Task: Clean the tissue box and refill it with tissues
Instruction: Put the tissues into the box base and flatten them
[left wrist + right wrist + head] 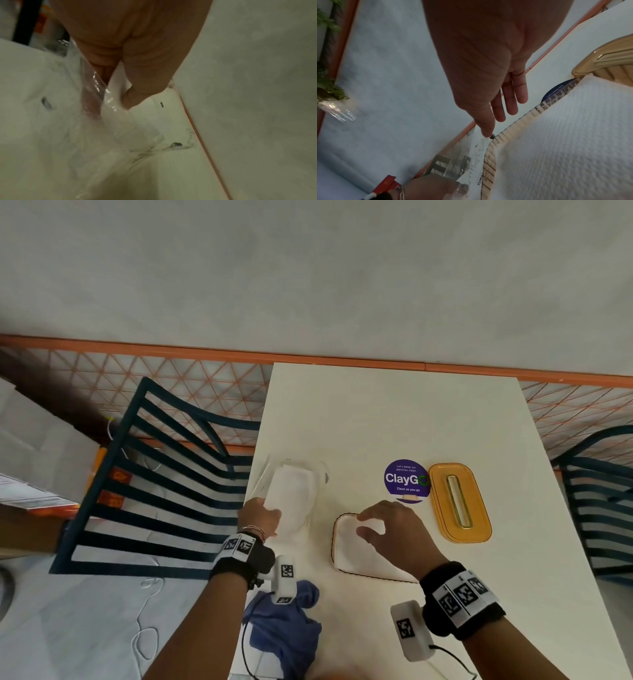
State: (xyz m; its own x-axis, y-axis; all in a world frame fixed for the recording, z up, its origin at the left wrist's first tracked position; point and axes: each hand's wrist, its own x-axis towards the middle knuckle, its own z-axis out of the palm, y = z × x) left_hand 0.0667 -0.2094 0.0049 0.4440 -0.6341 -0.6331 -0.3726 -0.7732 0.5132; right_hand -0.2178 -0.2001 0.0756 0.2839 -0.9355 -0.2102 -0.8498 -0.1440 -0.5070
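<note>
The tissue box [346, 546], its lid off, sits on the desk [394, 412] near the middle of the near edge, and we see it packed with a white stack of tissues [565, 142] that rises above its ribbed amber wall. Our right hand [397, 534] hovers over the box's far end with the grip spread, fingers [513, 97] straight and relaxed and closed on nothing; we cannot tell whether the fingertips touch the stack. Just right of the box, apart from it, lies the amber lid [459, 501] with its long slot facing up. Between the lid and the box's far end a round purple sticker [406, 481] lies flat on the desk.

By the desk's left edge our left hand [258, 517] pinches the near end of a clear plastic tissue pack [294, 494], thumb [135, 94] pressed on the wrapper over the white tissues inside. At the near edge, between our two forearms, a crumpled blue cloth [287, 631] lies partly under the left wrist camera. A dark slatted chair [154, 474] stands beside the left edge.
</note>
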